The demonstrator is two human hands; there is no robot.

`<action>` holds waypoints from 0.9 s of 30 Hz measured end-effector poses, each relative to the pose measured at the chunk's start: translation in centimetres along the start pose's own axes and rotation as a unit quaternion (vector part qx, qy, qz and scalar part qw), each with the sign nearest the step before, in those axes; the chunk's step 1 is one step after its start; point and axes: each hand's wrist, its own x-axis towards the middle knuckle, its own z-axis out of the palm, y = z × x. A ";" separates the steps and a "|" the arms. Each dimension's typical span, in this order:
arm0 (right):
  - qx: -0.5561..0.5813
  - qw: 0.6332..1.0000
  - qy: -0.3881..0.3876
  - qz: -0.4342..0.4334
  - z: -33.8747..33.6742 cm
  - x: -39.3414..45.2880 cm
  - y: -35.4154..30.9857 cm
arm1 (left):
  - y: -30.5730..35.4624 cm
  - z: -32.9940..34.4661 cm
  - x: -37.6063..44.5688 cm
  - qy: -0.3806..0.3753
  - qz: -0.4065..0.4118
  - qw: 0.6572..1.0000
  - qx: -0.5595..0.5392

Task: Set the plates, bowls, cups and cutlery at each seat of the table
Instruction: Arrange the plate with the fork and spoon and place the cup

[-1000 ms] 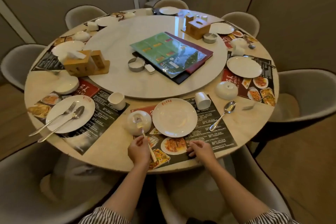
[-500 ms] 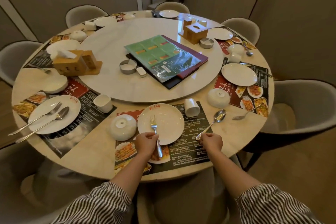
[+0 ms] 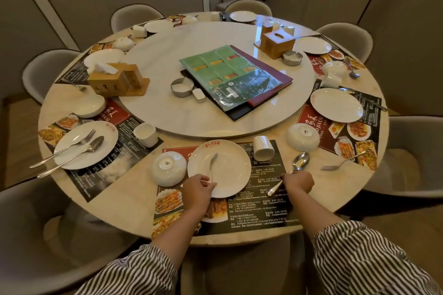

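Observation:
At the near seat a white plate point(image 3: 227, 165) lies on a dark placemat point(image 3: 263, 201). A fork point(image 3: 212, 163) rests on the plate, and my left hand point(image 3: 197, 189) is closed on its handle at the plate's near rim. My right hand point(image 3: 298, 183) grips the handle of a spoon point(image 3: 300, 160) whose bowl lies on the table to the right of the plate. An upturned white bowl point(image 3: 169, 167) sits left of the plate. A white cup point(image 3: 263, 148) lies upturned behind the plate on the right.
The left seat has a plate point(image 3: 72, 148) bearing a fork and spoon, plus a cup point(image 3: 145, 134). On the right are a plate point(image 3: 335, 105), an upturned bowl point(image 3: 302, 136) and a loose fork point(image 3: 342, 163). The turntable point(image 3: 153, 60) carries menus point(image 3: 230, 74) and tissue boxes. Chairs ring the table.
My left hand brought the fork from beside the bowl onto the plate. My right hand moved right from the placemat's edge and closed on the spoon's handle.

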 end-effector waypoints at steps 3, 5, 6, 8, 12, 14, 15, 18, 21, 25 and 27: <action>0.024 1.000 0.002 -0.002 -0.2 -0.1 0.2 | -0.3 0.0 0.0 0.013 0.014 1.000 -0.002; 0.057 0.998 0.019 -0.024 -0.2 -0.9 0.5 | -0.7 0.0 0.0 0.018 0.020 1.000 -0.006; 0.084 0.995 0.030 -0.048 -0.3 -1.7 0.6 | -0.8 0.0 0.0 0.019 0.025 1.000 -0.005; 0.147 0.982 0.030 -0.119 -0.4 -4.0 0.5 | -0.9 0.1 0.0 0.018 0.038 0.999 0.002; 0.144 0.947 -0.074 -0.278 0.8 -8.3 -0.1 | -1.0 0.5 0.0 0.017 0.046 0.999 0.002; 0.069 0.935 -0.140 -0.317 2.4 -9.3 -0.4 | -1.1 0.5 -0.1 0.019 0.044 0.999 -0.003; 0.026 0.930 -0.169 -0.324 3.3 -9.6 -0.6 | -1.1 0.5 -0.2 0.022 0.044 0.999 -0.006; -0.079 0.919 -0.217 -0.319 5.7 -9.9 -0.7 | -1.3 0.6 -0.7 0.040 0.043 0.998 -0.018; -0.139 0.913 -0.229 -0.308 7.0 -10.0 -0.5 | -1.6 0.6 -1.2 0.044 0.036 0.998 -0.012; -0.151 0.909 -0.231 -0.312 7.4 -10.2 -0.6 | -1.8 0.6 -1.3 0.040 0.029 0.999 -0.018; -0.152 0.908 -0.231 -0.315 7.5 -10.2 -0.7 | -1.8 0.6 -1.1 0.038 0.019 0.999 -0.024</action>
